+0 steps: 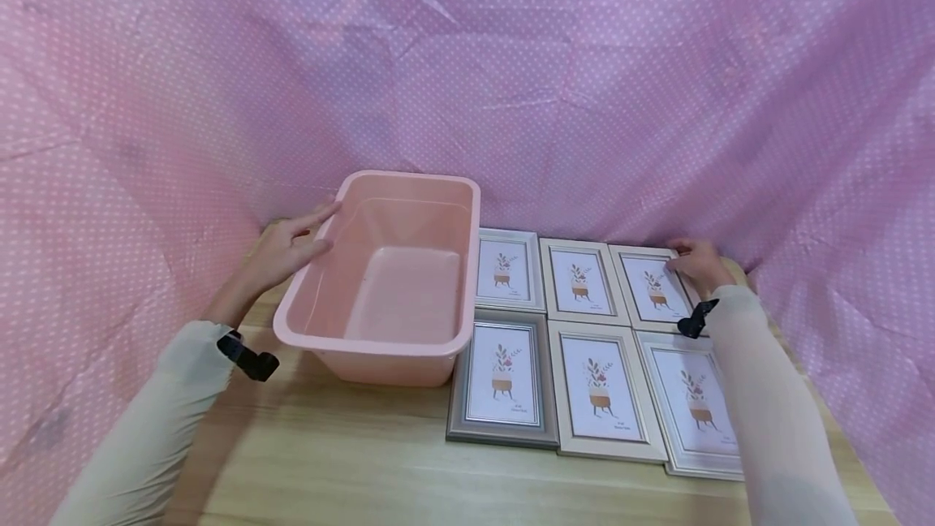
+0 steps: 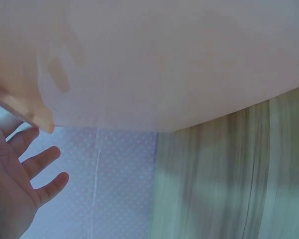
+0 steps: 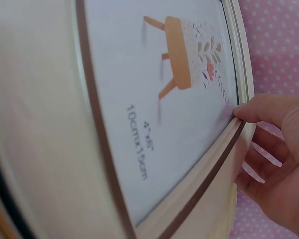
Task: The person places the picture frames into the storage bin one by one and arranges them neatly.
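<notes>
Your left hand [image 1: 288,248] lies flat and relaxed against the pink plastic tub's [image 1: 394,282] left rim, likely steadying it on the worktop [image 1: 329,453]. Your right hand [image 1: 697,265] pinches the far-right picture frame [image 1: 657,289] in the back row by its edge, thumb on top.

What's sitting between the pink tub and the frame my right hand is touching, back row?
In the head view, two more picture frames lie flat between the pink tub and the far-right frame under the right hand: one beside the tub, then another.
</notes>
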{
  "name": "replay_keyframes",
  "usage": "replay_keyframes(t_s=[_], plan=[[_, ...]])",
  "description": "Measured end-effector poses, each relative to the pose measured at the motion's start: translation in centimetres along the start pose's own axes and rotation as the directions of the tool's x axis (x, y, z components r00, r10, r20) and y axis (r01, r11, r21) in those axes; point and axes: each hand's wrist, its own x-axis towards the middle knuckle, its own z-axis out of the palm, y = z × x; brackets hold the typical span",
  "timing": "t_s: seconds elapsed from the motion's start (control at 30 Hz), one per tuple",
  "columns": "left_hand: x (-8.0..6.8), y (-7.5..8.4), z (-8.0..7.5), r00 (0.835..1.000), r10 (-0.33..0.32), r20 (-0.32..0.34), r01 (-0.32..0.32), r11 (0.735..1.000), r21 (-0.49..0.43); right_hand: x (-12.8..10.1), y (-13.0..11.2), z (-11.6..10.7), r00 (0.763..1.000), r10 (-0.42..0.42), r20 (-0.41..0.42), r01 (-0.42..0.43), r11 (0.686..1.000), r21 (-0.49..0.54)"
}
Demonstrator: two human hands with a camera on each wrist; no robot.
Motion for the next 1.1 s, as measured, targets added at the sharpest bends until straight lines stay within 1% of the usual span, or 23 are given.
replay_keyframes(t_s=[0.07, 0.13, 0.2, 0.27, 0.37, 0.47, 0.57, 0.67, 0.73, 0.8, 0.87, 0.97, 1.03, 1.1], plan=[[-0.1, 0.1, -0.2, 1.0, -0.012, 0.004, 0.012, 1.0, 0.021, -0.1, 0.1, 0.0, 1.0, -0.002, -0.009, 0.002, 1.0, 0.006], [-0.1, 0.3, -0.4, 1.0, -0.017, 0.019, 0.017, 1.0, 0.007, -0.4, 0.0, -0.1, 1.0, 0.005, -0.022, -0.005, 1.0, 0.02], [-0.2, 0.4, -0.5, 0.999, -0.012, 0.033, 0.012, 1.0, -0.012, -0.9, -0.1, -0.4, 0.999, 0.014, -0.034, -0.014, 1.0, 0.015], [-0.3, 0.4, -0.6, 0.999, 0.003, 0.042, -0.003, 1.0, -0.012, -1.3, -0.4, -0.8, 0.999, 0.006, -0.033, -0.005, 1.0, 0.012], [-0.3, 0.4, -0.5, 0.998, 0.027, 0.051, -0.028, 0.999, 0.025, -1.6, -1.2, -1.5, 0.999, 0.002, -0.04, -0.003, 1.0, -0.001], [-0.4, 0.3, -0.4, 0.999, 0.034, 0.042, -0.037, 0.996, 0.075, -1.8, -2.3, -2.4, 0.998, -0.018, -0.058, 0.017, 1.0, -0.011], [-0.5, 0.4, -0.4, 0.999, 0.021, 0.024, -0.023, 0.995, 0.099, -2.0, -3.6, -3.2, 0.995, -0.063, -0.081, 0.063, 0.998, -0.001], [-0.6, 0.5, -0.5, 1.0, -0.006, 0.013, 0.005, 0.994, 0.109, -2.2, -5.1, -4.0, 0.991, -0.096, -0.09, 0.097, 0.995, 0.012], [-0.6, 0.5, -0.6, 1.0, -0.024, 0.014, 0.022, 0.992, 0.124, -2.5, -5.9, -4.5, 0.991, -0.099, -0.095, 0.101, 0.995, 0.015], [-0.6, 0.7, -0.6, 0.999, -0.041, 0.01, 0.039, 0.989, 0.14, -2.7, -6.5, -5.1, 0.991, -0.1, -0.086, 0.103, 0.994, 0.025], [-0.5, 0.7, -0.7, 0.999, -0.054, 0.0, 0.053, 0.987, 0.151, -2.8, -7.0, -5.7, 0.993, -0.095, -0.067, 0.099, 0.992, 0.073], [-0.6, 0.8, -0.6, 0.997, -0.07, -0.014, 0.071, 0.984, 0.164, -3.1, -7.8, -6.4, 0.992, -0.117, -0.041, 0.121, 0.988, 0.096], [-0.7, 0.7, -0.5, 0.996, -0.084, -0.016, 0.085, 0.981, 0.173, -3.4, -8.5, -6.9, 0.991, -0.131, -0.032, 0.133, 0.987, 0.088], [-0.9, 0.8, -0.4, 0.995, -0.103, -0.013, 0.103, 0.977, 0.186, -3.8, -9.3, -7.3, 0.987, -0.161, -0.023, 0.162, 0.986, 0.035]])
